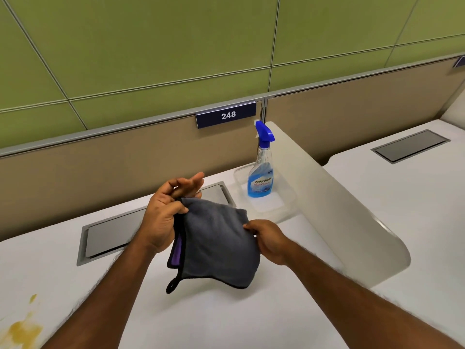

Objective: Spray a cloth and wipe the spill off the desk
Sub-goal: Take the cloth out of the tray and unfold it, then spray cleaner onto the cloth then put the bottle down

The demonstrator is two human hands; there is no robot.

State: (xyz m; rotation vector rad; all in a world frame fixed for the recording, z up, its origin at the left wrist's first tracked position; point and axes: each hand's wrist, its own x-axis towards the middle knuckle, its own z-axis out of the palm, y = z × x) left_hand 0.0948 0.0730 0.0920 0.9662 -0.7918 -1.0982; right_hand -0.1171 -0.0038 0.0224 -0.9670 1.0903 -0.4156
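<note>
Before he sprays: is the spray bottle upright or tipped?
Upright: the spray bottle stands in a clear tray, nozzle on top.

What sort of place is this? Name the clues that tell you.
Probably an open-plan office or study hall: a numbered plate, 248, on a low partition, white desks split by a divider, and flush cable hatches.
</note>
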